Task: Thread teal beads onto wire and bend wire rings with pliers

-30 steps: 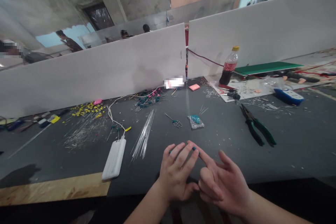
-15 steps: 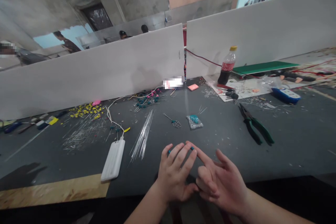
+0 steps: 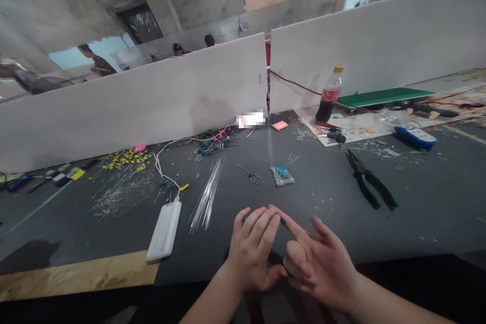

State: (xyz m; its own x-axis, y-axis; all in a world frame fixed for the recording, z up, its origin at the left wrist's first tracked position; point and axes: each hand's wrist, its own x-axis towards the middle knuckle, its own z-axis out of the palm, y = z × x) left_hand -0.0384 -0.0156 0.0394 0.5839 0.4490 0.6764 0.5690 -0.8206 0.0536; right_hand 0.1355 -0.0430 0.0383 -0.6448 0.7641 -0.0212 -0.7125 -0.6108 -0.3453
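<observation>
My left hand (image 3: 252, 248) lies with its fingers bent and close together over the outstretched index finger of my right hand (image 3: 322, 268). A small piece of teal clay (image 3: 281, 218) is pressed between them and mostly hidden; a teal bit also shows at the left hand's outer fingers. My right thumb points up and the other right fingers are curled. Beyond the hands lie a clear bag of teal clay (image 3: 281, 174) and a small wire whisk-like piece (image 3: 255, 178) with a looped head and a teal collar. Long thin metal wires (image 3: 208, 195) lie to the left.
Green-handled pliers (image 3: 370, 179) lie at right, and a white power bank (image 3: 164, 231) with a cable at left. Yellow bits (image 3: 125, 159) and several teal-and-pink wire pieces (image 3: 212, 147) lie near the white partition (image 3: 152, 106). A cola bottle (image 3: 329, 95) stands behind.
The left fingers have slid slightly and closed up over the right index finger, and the teal piece has shifted a little. The things on the table stay in place.
</observation>
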